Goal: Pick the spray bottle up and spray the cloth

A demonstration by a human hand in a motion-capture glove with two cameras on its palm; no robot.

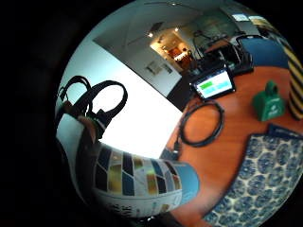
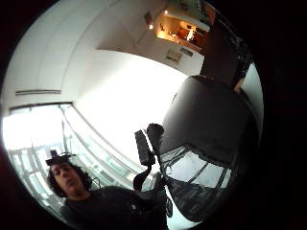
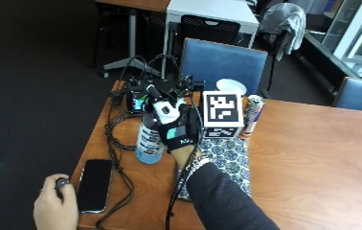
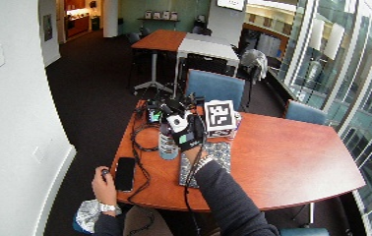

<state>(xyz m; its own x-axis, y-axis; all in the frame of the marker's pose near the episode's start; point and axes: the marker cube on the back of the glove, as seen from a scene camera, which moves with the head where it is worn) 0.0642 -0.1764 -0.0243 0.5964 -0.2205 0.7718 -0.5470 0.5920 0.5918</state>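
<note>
We judge the step in hand to be the grasp on the spray bottle (image 3: 149, 139), which stands upright on the wooden surface (image 3: 308, 143), just left of the patterned blue cloth (image 3: 229, 153). The gloved right hand (image 3: 178, 132) sits against the bottle's upper part, by its neck and right side. In the little finger side palm view the bottle's label (image 1: 135, 182) fills the space close to the palm, so we read the bottle as right up against the hand.

To do this well, we would settle the palm round the neck, with a finger free to reach the trigger, before lifting. We would keep the bottle upright on the way up, because the black cable (image 3: 118, 143) loops on the surface close by its base and could snag. Then we would turn the nozzle to the right, over the cloth, and aim down at its middle, away from the tall can (image 3: 253, 115) at the cloth's far edge and the phone (image 3: 95, 184) on the near left.

As for the hands: the right one looks curled about the bottle's top, fingers bent rather than straight, though we cannot see each fingertip's contact. The bare left hand (image 3: 57, 206) rests at the near left edge of the surface, holding a small dark object.
</note>
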